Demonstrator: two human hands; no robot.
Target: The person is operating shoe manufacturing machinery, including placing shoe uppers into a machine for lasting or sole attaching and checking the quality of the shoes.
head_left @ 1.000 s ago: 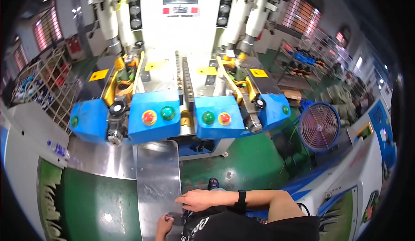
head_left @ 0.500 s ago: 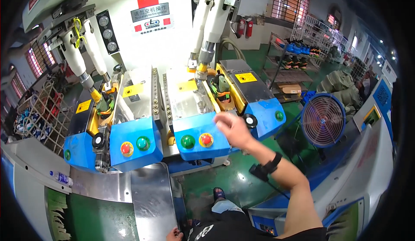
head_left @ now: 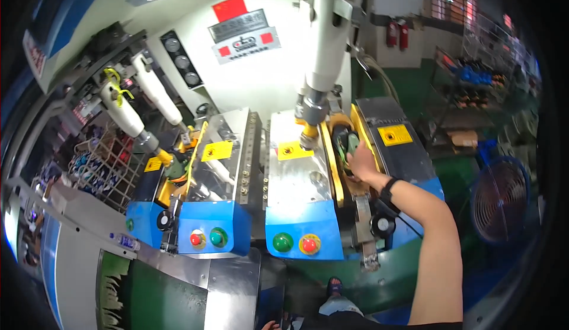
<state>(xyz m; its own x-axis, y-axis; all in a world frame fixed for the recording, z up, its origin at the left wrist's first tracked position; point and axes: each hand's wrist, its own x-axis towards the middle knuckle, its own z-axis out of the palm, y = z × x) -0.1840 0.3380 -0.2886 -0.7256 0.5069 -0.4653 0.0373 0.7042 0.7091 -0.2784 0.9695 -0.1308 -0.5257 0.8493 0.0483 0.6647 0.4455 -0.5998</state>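
Observation:
My right hand (head_left: 363, 163) reaches into the right station of a shoe-pressing machine. Its fingers close on a dark green shoe (head_left: 342, 143) with bright green trim, which sits between yellow side pads (head_left: 329, 170). The fingers partly cover the shoe. A white press cylinder (head_left: 323, 57) with a yellow-banded tip stands left of the shoe, raised clear of it. Only a sliver of my left hand (head_left: 271, 325) shows at the lower edge, low beside my body; its fingers are mostly cut off. Another shoe (head_left: 176, 170), green and orange, sits in the left station under a yellow-tipped cylinder.
Blue front panels carry a red button (head_left: 309, 245) and a green button (head_left: 283, 242), with a similar pair on the left. A black round knob (head_left: 382, 226) juts out below my right forearm. At right stand a blue fan (head_left: 501, 199) and a shoe rack (head_left: 468, 102).
My right hand has moved from above the front panel forward into the right station and onto the shoe. The right press cylinder now stands left of the shoe. The view has shifted.

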